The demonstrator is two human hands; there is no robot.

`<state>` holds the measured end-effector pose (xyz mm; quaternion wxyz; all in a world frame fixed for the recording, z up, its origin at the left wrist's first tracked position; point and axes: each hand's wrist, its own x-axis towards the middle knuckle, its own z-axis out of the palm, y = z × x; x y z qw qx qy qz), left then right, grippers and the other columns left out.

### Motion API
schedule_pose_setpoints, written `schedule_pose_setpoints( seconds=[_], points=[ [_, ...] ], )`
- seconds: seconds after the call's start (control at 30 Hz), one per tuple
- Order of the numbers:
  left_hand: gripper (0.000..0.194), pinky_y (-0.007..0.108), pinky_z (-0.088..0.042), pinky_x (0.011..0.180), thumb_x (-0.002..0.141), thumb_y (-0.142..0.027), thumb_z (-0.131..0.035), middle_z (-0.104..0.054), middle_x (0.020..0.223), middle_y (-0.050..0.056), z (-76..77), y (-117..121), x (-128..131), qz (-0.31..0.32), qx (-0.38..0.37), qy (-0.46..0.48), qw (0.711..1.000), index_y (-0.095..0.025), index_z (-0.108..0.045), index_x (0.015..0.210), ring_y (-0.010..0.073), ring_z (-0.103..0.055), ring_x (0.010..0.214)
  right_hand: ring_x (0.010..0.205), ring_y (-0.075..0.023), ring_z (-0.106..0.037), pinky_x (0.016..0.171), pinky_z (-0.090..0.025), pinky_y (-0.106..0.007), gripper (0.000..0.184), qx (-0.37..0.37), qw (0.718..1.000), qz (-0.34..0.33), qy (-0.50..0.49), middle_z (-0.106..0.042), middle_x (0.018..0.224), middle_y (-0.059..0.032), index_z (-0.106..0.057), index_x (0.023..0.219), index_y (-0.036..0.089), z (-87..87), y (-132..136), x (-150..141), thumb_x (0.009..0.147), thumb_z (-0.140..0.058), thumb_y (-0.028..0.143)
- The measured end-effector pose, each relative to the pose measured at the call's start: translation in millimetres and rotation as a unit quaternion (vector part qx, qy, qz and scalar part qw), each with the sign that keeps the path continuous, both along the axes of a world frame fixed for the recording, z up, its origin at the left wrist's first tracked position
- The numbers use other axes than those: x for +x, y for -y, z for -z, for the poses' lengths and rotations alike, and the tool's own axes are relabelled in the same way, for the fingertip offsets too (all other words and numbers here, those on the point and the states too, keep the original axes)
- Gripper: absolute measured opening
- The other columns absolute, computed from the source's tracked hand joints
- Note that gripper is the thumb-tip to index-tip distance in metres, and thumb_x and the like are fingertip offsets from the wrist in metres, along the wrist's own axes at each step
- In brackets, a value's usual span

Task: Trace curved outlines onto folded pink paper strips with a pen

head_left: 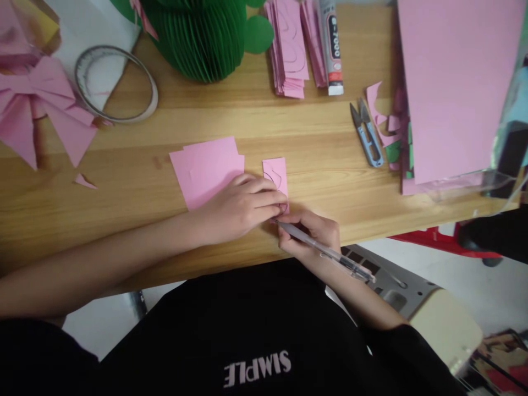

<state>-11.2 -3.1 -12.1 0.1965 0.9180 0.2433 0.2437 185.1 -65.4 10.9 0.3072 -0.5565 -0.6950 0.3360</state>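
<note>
Taking the pink strip (279, 173) as the clock's centre, resting the left hand (243, 206) at 8 o'clock and the right hand (319, 228) at 5. Pressing the strip onto the wooden table (317, 143) with the left fingers nearly straight and close together, covering much of the strip's near half; hiding the left thumb, so being unable to tell whether also pinching. Gripping the pen (303, 236) between right thumb and fingers, pointing its tip at the strip's 6 o'clock end, right beside the left fingertips; being unable to tell whether touching paper. Probably risking a shifted strip and a crooked line by pressing too lightly against the pen's push. Risking a stray mark on the wood by working so close to the paper's edge. Possibly risking smudged ink, and a hidden outline, by laying fingertips over the curved lines. Perhaps risking dragging the pink sheets (206, 176) at 9 o'clock by overlapping their near corner with the left hand. Leaving the stacked strips (284, 55) at 12, the glue tube (333, 47) at 1 and the snips (363, 130) at 2 well apart, so likely posing little danger there.
</note>
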Motion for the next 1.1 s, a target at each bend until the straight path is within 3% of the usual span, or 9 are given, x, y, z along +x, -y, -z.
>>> schedule_pose_setpoints(
  seconds=[0.27,0.4,0.5,0.63,0.83,1.0,1.1],
  points=[
    [0.032,0.036,-0.041,0.092,0.108,-0.022,-0.039,-0.076,0.112,0.003,0.3,0,0,0.002,0.003,0.012,1.000,-0.019,-0.070,0.105,0.0194,-0.063,0.108,0.049,-0.0088,-0.063,0.051,-0.053,-0.020,0.008,-0.037,0.996,0.078,0.017,-0.071,0.065,0.0041,-0.069,0.082,0.020,-3.6,1,10,0.076,-0.067,0.016],
    [0.032,0.033,-0.042,0.089,0.108,-0.017,-0.038,-0.077,0.110,0.003,-0.8,2,0,0.006,0.043,0.006,0.999,-0.017,-0.070,0.105,0.0180,-0.064,0.107,0.056,-0.0117,-0.068,0.054,-0.055,-0.021,0.009,0.022,0.990,0.132,0.054,-0.075,0.073,0.0018,-0.068,0.095,0.022,-7.5,6,20,0.085,-0.066,0.021],
    [0.033,0.030,-0.045,0.087,0.109,-0.017,-0.036,-0.077,0.108,0.004,-3.2,4,2,-0.013,0.083,-0.002,0.996,-0.014,-0.069,0.105,0.0163,-0.066,0.105,0.078,-0.0166,-0.074,0.069,-0.060,-0.027,0.017,0.131,0.987,0.033,0.083,-0.078,0.089,-0.0042,-0.065,0.110,0.022,-2.4,12,26,0.095,-0.059,0.025],
    [0.029,0.032,-0.046,0.091,0.106,-0.013,-0.040,-0.077,0.110,0.005,-8.6,8,1,-0.016,0.150,-0.016,0.988,-0.014,-0.068,0.103,0.0179,-0.067,0.106,0.097,-0.0214,-0.073,0.082,-0.060,-0.034,0.020,0.229,0.959,-0.089,0.144,-0.077,0.100,-0.0089,-0.066,0.112,0.022,9.3,17,31,0.100,-0.053,0.030],
    [0.027,0.036,-0.048,0.096,0.100,-0.008,-0.043,-0.076,0.114,0.007,-16.2,23,-14,-0.018,0.189,-0.080,0.978,-0.014,-0.068,0.107,0.0211,-0.067,0.108,0.104,-0.0231,-0.071,0.087,-0.056,-0.037,0.023,0.262,0.949,-0.100,0.142,-0.078,0.106,-0.0104,-0.064,0.119,0.019,22.0,20,35,0.097,-0.057,0.023],
    [0.023,0.036,-0.050,0.095,0.098,-0.010,-0.052,-0.074,0.119,0.007,-13.7,41,-29,-0.060,0.179,-0.078,0.979,-0.016,-0.066,0.114,0.0220,-0.066,0.109,0.102,-0.0221,-0.072,0.084,-0.054,-0.036,0.023,0.292,0.943,-0.082,0.136,-0.080,0.102,-0.0084,-0.064,0.118,0.020,29.2,20,34,0.096,-0.057,0.020],
    [0.022,0.037,-0.050,0.092,0.095,-0.009,-0.054,-0.074,0.116,0.007,-13.3,51,-35,-0.090,0.166,-0.069,0.980,-0.017,-0.068,0.109,0.0229,-0.066,0.108,0.101,-0.0218,-0.072,0.085,-0.053,-0.036,0.023,0.297,0.942,-0.080,0.134,-0.079,0.102,-0.0083,-0.065,0.117,0.021,30.7,20,34,0.096,-0.058,0.021]
  ],
)
